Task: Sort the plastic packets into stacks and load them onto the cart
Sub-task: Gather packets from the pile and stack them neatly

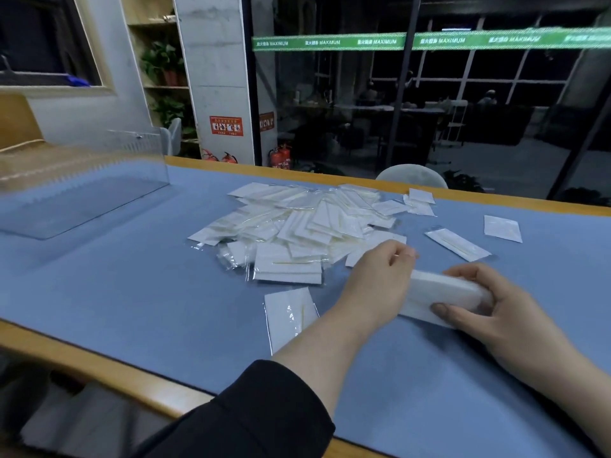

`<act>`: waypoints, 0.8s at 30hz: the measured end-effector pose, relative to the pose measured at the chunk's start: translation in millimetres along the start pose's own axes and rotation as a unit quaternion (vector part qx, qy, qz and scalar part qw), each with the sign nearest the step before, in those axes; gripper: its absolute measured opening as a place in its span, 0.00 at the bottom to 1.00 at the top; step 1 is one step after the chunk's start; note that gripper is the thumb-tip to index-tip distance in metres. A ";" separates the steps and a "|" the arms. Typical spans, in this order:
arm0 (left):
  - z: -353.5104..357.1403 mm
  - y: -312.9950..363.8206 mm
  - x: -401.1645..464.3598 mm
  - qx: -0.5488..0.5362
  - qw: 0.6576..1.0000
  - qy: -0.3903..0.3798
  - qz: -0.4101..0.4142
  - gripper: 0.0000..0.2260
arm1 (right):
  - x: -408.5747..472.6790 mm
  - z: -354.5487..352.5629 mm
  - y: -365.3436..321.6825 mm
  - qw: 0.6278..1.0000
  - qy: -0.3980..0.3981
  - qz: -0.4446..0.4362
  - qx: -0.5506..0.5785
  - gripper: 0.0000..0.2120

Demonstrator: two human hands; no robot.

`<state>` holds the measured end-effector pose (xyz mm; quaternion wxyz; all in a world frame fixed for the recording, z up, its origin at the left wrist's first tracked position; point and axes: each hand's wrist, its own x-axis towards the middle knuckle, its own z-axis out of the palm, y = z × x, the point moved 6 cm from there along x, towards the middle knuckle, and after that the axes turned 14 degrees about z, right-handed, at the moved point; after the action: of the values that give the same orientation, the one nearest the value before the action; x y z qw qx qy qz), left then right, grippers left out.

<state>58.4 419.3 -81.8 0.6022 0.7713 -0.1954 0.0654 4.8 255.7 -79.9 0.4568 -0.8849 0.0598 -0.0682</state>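
Packets [297,226] unmarked; banner [330,42] "MAXIMUM"

bg: dark glass wall [429,94] | concrete pillar [215,77] | plant shelf [162,71] | 3 extinguishers [281,157]

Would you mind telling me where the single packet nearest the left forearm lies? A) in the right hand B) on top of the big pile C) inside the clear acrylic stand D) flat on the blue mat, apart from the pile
D: the single packet lies flat on the blue mat, nearer the person than the pile and partly hidden by the left forearm.
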 end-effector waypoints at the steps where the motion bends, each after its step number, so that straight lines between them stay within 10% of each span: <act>1: 4.2 0.9 -2.1 0.006 1.000 -0.022 0.001 0.15 | 0.3 0.8 1.2 1.000 -0.001 0.003 -0.012 0.13; 6: -0.8 25.5 -10.9 -0.004 0.997 -0.035 0.068 0.09 | -1.5 -12.4 -6.1 0.999 0.038 0.003 -0.004 0.12; 13: -72.4 51.6 -7.4 -0.041 0.985 -0.100 0.134 0.29 | 8.4 -14.0 -78.2 0.996 0.041 -0.071 0.040 0.11; 21: -201.1 -18.6 12.2 -0.114 0.950 0.286 0.060 0.10 | 77.0 58.5 -141.0 0.991 0.058 -0.066 0.098 0.21; 24: -231.6 -32.8 6.1 -0.045 0.905 0.419 0.060 0.10 | 108.5 101.9 -130.9 0.995 0.018 -0.019 -0.091 0.40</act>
<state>107.7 645.5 -47.8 0.6576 0.6317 0.0267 0.4096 135.0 394.3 -24.2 0.3716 -0.9225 0.0575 -0.0871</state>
